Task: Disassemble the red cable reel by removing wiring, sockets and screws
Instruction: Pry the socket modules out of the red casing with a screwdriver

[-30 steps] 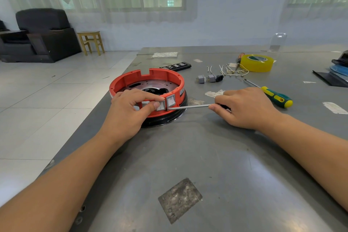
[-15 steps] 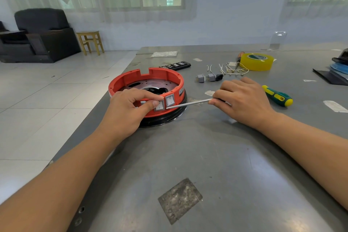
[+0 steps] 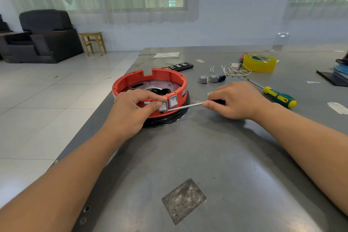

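Note:
The red cable reel housing (image 3: 165, 76) lies open side up on a black base at the left edge of the grey metal table (image 3: 207, 156). Two grey rocker switches (image 3: 168, 104) sit in its near wall. My left hand (image 3: 131, 111) grips that wall, thumb against the left switch, fingers over the rim. My right hand (image 3: 233, 100) holds a black-handled screwdriver (image 3: 188, 106) whose metal shaft points left, its tip at the switches. Removed grey and black sockets (image 3: 211, 78) and loose white wires (image 3: 231, 70) lie behind my right hand.
A green-and-yellow screwdriver (image 3: 276, 96) lies to the right of my right hand. A yellow tape roll (image 3: 259, 62) and an orange-handled tool sit further back, a black remote (image 3: 178, 66) behind the reel. Dark objects (image 3: 339, 73) are at the right edge. The table's left edge runs beside the reel.
My right hand has shifted slightly with the screwdriver, its tip staying at the switches. The left hand keeps its grip on the reel wall.

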A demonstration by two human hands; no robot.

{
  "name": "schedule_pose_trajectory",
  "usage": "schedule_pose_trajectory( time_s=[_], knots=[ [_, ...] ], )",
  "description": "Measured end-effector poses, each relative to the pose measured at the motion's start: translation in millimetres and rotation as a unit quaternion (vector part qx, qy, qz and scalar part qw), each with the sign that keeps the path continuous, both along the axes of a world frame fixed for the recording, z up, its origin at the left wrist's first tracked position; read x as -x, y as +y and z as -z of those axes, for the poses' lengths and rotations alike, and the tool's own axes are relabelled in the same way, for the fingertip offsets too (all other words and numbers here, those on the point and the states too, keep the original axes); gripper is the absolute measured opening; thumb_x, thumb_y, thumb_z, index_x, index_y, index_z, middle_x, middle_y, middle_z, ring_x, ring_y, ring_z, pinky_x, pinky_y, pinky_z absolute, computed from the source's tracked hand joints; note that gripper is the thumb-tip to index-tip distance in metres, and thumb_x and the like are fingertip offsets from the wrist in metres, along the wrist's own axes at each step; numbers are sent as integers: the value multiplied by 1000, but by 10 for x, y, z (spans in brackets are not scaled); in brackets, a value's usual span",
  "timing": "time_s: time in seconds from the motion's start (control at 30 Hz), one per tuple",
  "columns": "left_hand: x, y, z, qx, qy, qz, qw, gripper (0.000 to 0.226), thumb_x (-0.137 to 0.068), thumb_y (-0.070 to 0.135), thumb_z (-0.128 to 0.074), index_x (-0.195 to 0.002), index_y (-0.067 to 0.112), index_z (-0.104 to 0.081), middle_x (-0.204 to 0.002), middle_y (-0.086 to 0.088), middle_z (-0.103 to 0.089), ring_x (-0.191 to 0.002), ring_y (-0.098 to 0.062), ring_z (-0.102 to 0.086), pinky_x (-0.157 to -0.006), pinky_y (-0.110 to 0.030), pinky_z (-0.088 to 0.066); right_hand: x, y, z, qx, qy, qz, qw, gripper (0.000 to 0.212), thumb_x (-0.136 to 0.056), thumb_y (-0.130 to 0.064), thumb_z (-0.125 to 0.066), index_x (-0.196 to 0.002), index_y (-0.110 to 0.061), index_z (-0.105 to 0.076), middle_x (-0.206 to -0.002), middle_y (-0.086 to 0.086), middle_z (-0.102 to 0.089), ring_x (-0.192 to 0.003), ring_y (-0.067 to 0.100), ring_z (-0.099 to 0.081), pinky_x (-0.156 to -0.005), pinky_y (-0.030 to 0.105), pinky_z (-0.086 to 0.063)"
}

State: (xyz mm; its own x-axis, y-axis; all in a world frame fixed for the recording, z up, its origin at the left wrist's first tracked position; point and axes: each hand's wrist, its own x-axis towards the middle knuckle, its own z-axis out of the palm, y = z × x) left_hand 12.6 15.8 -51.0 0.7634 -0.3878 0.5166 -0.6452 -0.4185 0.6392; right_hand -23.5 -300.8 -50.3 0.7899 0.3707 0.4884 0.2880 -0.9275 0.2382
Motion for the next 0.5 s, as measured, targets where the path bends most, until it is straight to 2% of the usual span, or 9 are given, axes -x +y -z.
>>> schedule_pose_trajectory(
  time_s=[0.17, 0.27, 0.37, 0.43, 0.5],
  knots=[
    [-11, 9, 17, -1, 7, 0, 1000, 31, -97, 29, -74, -98, 60, -69, -104, 40, -60, -102, 25, -52, -79, -14, -44, -73, 79, 37, 19, -50, -14, 998, 56, -101, -63, -32, -78, -28, -68, -65, -8, -50, -57, 18, -49, -49, 26, -24],
    [-26, 10, 17, 0, 4, 4, 1000, 31, -96, 30, -75, -97, 61, -69, -95, 44, -61, -100, 23, -54, -79, -17, -48, -72, 74, 107, 12, -124, -36, 992, 46, -103, -56, -45, -79, -26, -71, -69, -3, -58, -59, 23, -54, -54, 30, -32],
    [-35, 7, 7, -2, 3, 11, 1000, 29, -96, 32, -75, -98, 60, -70, -88, 48, -61, -101, 24, -54, -72, -4, -46, -82, 79, 172, 14, -168, -37, 985, 43, -103, -55, -50, -84, -24, -73, -78, 0, -61, -66, 26, -58, -62, 38, -43],
    [-37, 14, 5, -9, 1, 16, 1000, 26, -96, 33, -75, -100, 59, -71, -87, 53, -61, -103, 26, -53, -72, 2, -42, -84, 84, 187, 12, -185, -34, 982, 41, -102, -55, -53, -87, -24, -74, -82, 1, -63, -70, 26, -59, -67, 39, -44],
    [-39, 24, 7, -11, -1, 19, 1000, 25, -97, 32, -74, -101, 56, -72, -91, 57, -59, -104, 22, -55, -74, 3, -42, -85, 94, 192, 9, -192, -32, 981, 40, -101, -56, -54, -87, -24, -74, -84, 0, -64, -72, 25, -59, -69, 38, -42]
  ],
)
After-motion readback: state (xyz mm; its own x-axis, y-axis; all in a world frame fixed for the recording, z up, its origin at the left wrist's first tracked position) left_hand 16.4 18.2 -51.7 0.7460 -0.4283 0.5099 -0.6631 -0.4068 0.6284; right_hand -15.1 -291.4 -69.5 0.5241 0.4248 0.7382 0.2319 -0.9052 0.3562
